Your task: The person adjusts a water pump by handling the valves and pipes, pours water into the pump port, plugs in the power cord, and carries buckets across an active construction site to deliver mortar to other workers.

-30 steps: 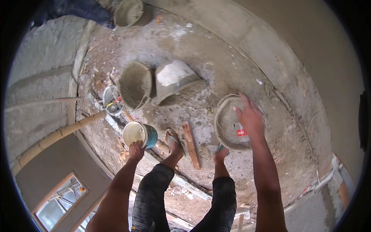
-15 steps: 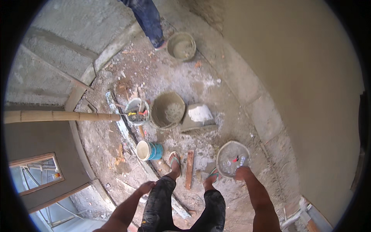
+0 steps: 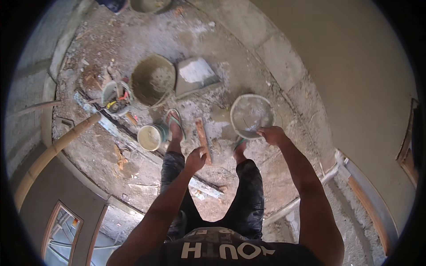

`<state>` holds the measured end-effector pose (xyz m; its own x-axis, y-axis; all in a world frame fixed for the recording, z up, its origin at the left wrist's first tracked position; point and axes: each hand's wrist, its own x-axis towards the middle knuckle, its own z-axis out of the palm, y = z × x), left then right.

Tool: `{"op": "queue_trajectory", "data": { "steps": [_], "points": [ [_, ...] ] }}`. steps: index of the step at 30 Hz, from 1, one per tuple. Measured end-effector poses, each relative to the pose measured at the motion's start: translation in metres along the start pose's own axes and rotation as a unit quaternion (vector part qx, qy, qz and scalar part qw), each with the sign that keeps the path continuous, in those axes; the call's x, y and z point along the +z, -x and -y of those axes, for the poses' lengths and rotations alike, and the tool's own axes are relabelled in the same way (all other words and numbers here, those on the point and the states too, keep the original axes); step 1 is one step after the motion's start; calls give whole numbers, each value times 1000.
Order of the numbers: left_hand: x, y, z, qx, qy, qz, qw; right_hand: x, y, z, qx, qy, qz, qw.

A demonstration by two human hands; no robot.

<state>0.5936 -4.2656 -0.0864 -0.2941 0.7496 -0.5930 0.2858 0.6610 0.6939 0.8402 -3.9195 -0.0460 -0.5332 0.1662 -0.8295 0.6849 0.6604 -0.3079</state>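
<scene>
Above the floor, right hand (image 3: 271,135) grips round pan (image 3: 252,116).

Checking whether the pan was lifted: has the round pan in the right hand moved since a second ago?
Cannot tell. The round pan stays by the right foot, in the right hand; the camera itself shifted.

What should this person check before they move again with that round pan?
1. Right hand grips the rim of the round grey mortar-smeared metal pan: ok.
2. Left hand is free, holding nothing: ok.
3. Both feet in green flip-flops planted on the floor: ok.
4. Reddish wooden stick lying between the feet, a trip risk: not ok.
5. Small cream-coloured bucket standing right beside the left foot: not ok.
6. How much mortar the pan holds: cannot tell.
</scene>
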Motion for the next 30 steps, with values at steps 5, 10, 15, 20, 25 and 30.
{"op": "queue_trajectory", "data": {
  "steps": [5, 10, 15, 20, 25, 30],
  "points": [
    [89, -103, 44, -115, 43, 104, 987, 43, -45, 32, 38, -53, -3, 998],
    [34, -64, 58, -172, -87, 74, 978, 206, -75, 18, 42, -128, -43, 990],
    [-98, -38, -41, -92, -351, 14, 932, 309, -146, -52, 77, -204, -132, 967],
    [-126, 43, -62, -170, -428, -23, 887, 317, -167, -46, 70, -285, -132, 947],
    [-127, 54, -62, -171, -455, -20, 874, 307, -169, -51, 117, -254, -105, 954],
    [-126, 65, -52, -171, -459, -14, 872, 295, -154, -40, 138, -230, -85, 960]
  ]
}}
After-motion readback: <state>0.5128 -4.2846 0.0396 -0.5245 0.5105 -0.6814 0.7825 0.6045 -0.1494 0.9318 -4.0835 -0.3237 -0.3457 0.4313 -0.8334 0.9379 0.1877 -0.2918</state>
